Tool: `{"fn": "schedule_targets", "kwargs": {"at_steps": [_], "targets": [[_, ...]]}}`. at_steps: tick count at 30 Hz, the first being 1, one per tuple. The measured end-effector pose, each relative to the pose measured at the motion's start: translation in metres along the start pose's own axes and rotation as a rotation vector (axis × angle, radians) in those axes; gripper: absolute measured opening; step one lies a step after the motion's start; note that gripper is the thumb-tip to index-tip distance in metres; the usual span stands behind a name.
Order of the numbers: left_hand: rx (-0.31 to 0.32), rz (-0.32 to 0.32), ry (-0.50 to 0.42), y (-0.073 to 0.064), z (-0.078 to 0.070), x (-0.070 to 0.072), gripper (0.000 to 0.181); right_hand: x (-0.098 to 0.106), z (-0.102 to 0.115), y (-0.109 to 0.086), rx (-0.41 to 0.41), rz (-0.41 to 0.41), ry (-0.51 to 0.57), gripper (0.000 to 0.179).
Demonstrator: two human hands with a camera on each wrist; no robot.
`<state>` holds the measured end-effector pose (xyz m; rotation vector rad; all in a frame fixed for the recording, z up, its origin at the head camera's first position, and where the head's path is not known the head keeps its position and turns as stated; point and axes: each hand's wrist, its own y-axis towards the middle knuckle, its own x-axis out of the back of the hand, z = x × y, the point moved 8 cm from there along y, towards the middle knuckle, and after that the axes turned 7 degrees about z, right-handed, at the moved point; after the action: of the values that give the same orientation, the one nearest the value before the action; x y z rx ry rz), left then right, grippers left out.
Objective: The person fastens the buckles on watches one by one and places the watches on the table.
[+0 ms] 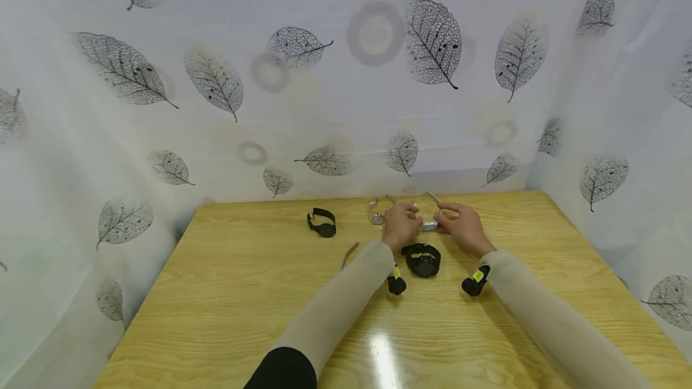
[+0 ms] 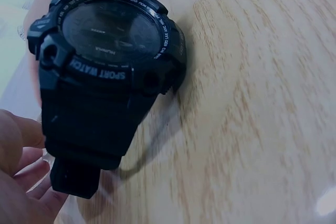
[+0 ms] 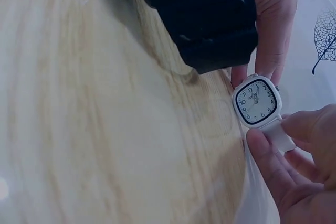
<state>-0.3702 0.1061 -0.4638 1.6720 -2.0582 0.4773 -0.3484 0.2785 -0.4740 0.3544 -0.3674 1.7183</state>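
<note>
A white wristwatch (image 1: 429,227) with a rounded-square dial (image 3: 257,101) is between my two hands, near the table's back. My right hand (image 1: 465,230) pinches its white strap (image 3: 278,136) beside the case, between thumb and finger. From the other side, my left hand (image 1: 402,227) holds the watch with its fingertips at the opposite end of the case; the black watch partly covers that hand in the right wrist view. Just in front of both hands stands the chunky black sport watch (image 1: 423,260), large in the left wrist view with its dial (image 2: 110,32) tilted up.
A smaller black watch (image 1: 326,229) lies left of the hands. Beside my left hand is a thin watch with a round silvery dial (image 1: 377,219). A narrow strap (image 1: 349,254) shows partly behind my left forearm. The patterned curtain (image 1: 346,113) borders the wooden table (image 1: 243,293).
</note>
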Motion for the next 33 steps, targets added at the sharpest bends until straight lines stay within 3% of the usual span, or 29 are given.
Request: {"fn": "schedule_targets", "kwargs": {"at_steps": [10, 15, 24, 33], "targets": [[-0.042, 0.053, -0.131, 0.002, 0.003, -0.002, 0.028, 0.003, 0.006, -0.004, 0.057, -0.059, 0.023, 0.053], [-0.106, 0.091, -0.198, 0.002, 0.001, -0.001, 0.031, 0.006, 0.012, -0.008, 0.104, -0.095, 0.033, 0.052], [-0.232, 0.167, -0.341, -0.003, -0.013, 0.007, 0.033, 0.007, 0.027, -0.018, 0.170, -0.088, 0.045, 0.055], [-0.234, 0.186, -0.455, -0.012, -0.017, 0.012, 0.034, 0.012, 0.036, -0.026, 0.206, -0.124, -0.020, 0.053]]}}
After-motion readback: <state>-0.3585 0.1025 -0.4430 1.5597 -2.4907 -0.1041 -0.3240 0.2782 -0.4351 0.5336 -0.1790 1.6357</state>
